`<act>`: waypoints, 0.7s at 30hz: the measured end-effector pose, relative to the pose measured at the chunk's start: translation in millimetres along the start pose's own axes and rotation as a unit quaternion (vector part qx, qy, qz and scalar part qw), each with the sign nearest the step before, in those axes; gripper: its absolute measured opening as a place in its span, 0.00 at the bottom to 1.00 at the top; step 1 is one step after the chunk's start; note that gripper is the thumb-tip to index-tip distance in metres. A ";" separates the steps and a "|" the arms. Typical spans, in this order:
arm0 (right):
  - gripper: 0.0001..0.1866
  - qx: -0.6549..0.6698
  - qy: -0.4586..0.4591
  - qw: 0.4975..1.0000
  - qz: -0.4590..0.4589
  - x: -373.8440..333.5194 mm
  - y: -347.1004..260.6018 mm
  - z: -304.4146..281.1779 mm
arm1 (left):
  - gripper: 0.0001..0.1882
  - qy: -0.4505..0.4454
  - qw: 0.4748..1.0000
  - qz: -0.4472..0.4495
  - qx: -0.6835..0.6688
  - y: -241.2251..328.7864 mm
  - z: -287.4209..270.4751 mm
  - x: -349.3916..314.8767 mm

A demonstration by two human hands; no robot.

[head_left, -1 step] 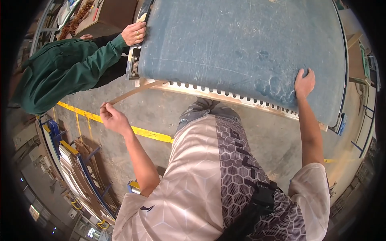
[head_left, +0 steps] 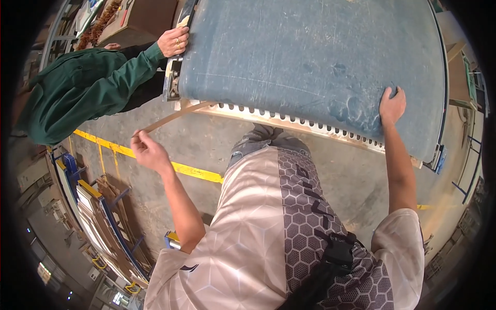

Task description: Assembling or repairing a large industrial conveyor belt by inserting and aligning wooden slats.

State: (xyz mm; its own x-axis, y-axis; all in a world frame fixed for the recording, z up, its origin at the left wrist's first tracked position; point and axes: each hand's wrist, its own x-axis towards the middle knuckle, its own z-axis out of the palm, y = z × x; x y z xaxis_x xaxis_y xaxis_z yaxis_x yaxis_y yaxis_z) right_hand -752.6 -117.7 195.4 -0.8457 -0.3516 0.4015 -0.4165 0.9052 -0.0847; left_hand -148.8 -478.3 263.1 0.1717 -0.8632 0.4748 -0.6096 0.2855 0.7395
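My left hand (head_left: 150, 151) pinches the near end of a thin, narrow brown strip (head_left: 173, 118) between thumb and fingers. The strip slants up and to the right, its far end meeting the front edge of a conveyor. On the right part of the worn, dusty blue conveyor belt (head_left: 268, 57) rests my right hand (head_left: 392, 107), fingers apart and nothing visible in it. Below the belt's front edge runs a pale ledge (head_left: 330, 133) with a row of dark slots.
At the left a co-worker in a green sleeve (head_left: 103, 82) keeps a hand (head_left: 173, 41) on the conveyor's side. Racked boards (head_left: 103, 227) stand at the lower left. A yellow floor line (head_left: 199, 173) crosses beneath my left forearm. A blue bracket (head_left: 440, 159) sits at the conveyor's right corner.
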 end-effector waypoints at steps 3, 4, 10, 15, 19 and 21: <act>0.30 0.017 -0.013 1.000 0.016 1.4 -10.8 -5.4 | 0.12 -0.179 0.981 0.011 0.078 -14.2 18.2 -30.0; 0.30 0.029 -0.015 0.999 0.011 -1.3 -17.2 -6.0 | 0.12 -0.220 0.973 -0.052 0.047 -39.6 30.6 -50.5; 0.31 0.032 -0.016 0.999 0.006 -2.0 -3.3 -3.0 | 0.10 -0.111 0.984 -0.141 -0.019 -72.5 38.0 -61.2; 0.31 0.022 -0.026 0.999 0.013 -2.5 -8.4 -7.1 | 0.10 0.011 0.974 -0.208 -0.088 -84.9 -37.2 -9.0; 0.31 0.013 -0.032 0.999 0.006 -2.9 -8.5 -3.9 | 0.11 0.131 0.955 -0.176 -0.199 -52.9 -61.6 16.9; 0.31 0.002 -0.025 1.000 0.002 -1.9 2.3 -0.5 | 0.11 0.123 0.977 -0.109 -0.138 -10.6 -70.2 23.5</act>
State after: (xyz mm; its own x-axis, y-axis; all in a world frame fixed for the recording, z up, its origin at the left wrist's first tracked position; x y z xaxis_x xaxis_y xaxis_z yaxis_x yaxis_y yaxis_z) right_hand -751.8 -114.9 194.9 -0.8628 -0.3600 0.3550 -0.4145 0.9057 -0.0888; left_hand -84.0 -472.5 299.9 0.4756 -0.7992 0.3675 -0.3115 0.2376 0.9201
